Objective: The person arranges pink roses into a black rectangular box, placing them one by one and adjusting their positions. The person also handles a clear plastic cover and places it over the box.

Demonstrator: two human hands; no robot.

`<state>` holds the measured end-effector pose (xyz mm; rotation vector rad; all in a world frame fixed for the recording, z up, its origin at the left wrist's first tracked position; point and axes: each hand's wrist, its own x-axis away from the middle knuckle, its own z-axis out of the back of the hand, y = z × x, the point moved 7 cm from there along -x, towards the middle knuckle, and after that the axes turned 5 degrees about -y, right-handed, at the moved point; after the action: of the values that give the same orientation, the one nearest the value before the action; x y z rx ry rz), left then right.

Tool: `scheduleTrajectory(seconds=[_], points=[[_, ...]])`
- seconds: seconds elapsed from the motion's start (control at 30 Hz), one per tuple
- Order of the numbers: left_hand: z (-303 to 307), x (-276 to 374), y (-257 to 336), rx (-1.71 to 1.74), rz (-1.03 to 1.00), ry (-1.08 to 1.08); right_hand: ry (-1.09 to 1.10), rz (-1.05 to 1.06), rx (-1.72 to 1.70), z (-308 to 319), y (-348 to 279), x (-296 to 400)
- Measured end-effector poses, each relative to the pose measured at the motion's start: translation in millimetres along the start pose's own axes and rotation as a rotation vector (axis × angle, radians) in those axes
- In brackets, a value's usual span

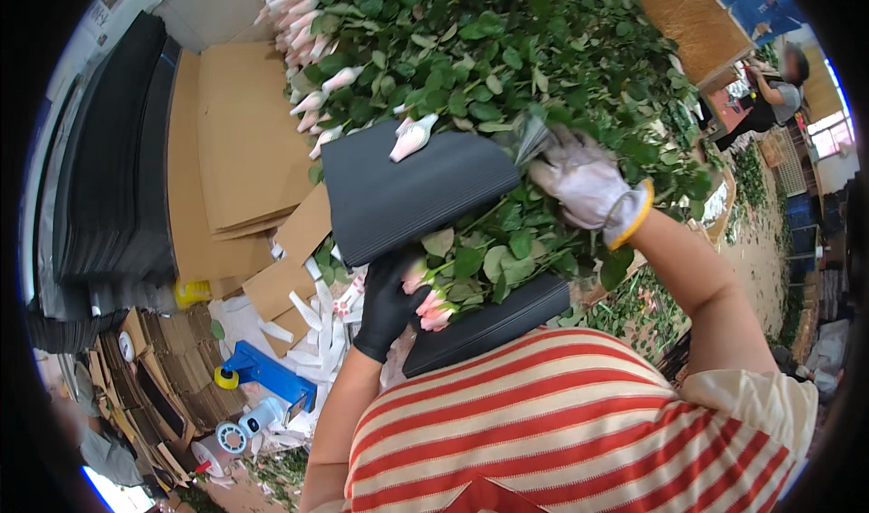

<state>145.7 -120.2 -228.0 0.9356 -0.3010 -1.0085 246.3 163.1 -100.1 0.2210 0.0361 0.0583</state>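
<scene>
My left hand [385, 302], in a black glove, curls around the heads of pink roses [432, 309] whose leafy stems run to the right. The roses lie between the upper and lower parts of a dark ribbed sheet; the upper flap [414, 190] bulges over them, and the lower part [489, 323] rests near my shirt. One rose in a white net sleeve [413, 138] sits on the upper flap. My right hand [584, 180], in a pale glove with a yellow cuff, is at a blurred clear strip [533, 138] by the flap's right end. Its fingertips are blurred.
A large heap of leafy rose stems [489, 51] fills the far side, with netted heads [299, 24] at its left. Left stand dark sheets [108, 160] and cardboard sheets [251, 126]. White net sleeves [326, 336], a blue tape dispenser [271, 374] and a small fan [248, 428] lie nearer. A person [781, 95] is at far right.
</scene>
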Motion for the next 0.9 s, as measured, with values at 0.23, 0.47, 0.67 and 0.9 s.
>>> scheduleTrajectory(seconds=[0.23, 0.47, 0.67, 0.9], points=[[6, 15, -14, 0.098, 0.112, 0.041, -0.151, -0.258, -0.053, 23, -20, 27], [6, 5, 3, 0.07, 0.111, -0.04, -0.532, -0.367, -0.963, -19, 32, 22], [2, 10, 5, 0.163, 0.184, -0.002, 0.099, 0.237, -1.058, 21, 4, -113], [7, 15, 6, 0.181, 0.223, 0.105, 0.093, 0.263, -0.952, 132, 15, -173]])
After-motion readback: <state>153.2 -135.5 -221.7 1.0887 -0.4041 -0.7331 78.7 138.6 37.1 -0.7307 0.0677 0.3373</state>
